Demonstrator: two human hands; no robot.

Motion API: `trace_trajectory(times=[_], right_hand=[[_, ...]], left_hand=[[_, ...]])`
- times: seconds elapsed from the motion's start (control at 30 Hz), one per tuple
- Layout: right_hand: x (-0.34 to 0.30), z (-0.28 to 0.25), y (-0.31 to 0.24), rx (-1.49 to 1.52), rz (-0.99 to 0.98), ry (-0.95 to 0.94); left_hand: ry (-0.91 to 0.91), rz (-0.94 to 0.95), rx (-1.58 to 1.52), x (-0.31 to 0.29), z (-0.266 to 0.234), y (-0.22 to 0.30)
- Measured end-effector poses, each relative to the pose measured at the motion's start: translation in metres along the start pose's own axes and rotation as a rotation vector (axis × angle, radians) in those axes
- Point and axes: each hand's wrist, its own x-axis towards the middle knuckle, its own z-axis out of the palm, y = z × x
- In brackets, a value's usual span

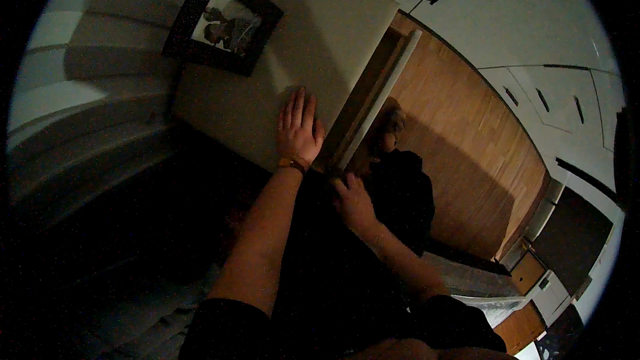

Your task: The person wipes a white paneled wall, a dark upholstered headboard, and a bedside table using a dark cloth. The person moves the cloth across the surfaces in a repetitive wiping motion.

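My left hand [300, 128] lies flat on the pale top of a low cabinet [340, 20], its fingers stretched out and a band around the wrist. A drawer [377, 97] with a light front edge stands partly pulled out of the cabinet's right side. At the drawer's near end is my right hand [355, 205], fingers bent; shadow hides what they close on, if anything. Farther back on the cabinet top stands a black picture frame [260, 8] holding a photo.
Pale pleated curtains [87, 90] hang at the left. Wood flooring [460, 153] spreads to the right, with my foot [393, 123] beside the drawer. White cupboards [527, 40] with dark handles line the far right. Deep shadow covers the lower left.
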Motion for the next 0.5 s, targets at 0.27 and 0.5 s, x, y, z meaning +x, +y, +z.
trace_trajectory(times=[0.27, 0.5], right_hand=[[0.039, -0.054, 0.048, 0.14, 0.412, 0.029], [0.096, -0.028, 0.077, -0.014, -0.005, -0.062]], left_hand=[[0.01, -0.003, 0.024, 0.001, -0.003, 0.005], [-0.024, 0.005, 0.039, 0.003, -0.009, 0.012]])
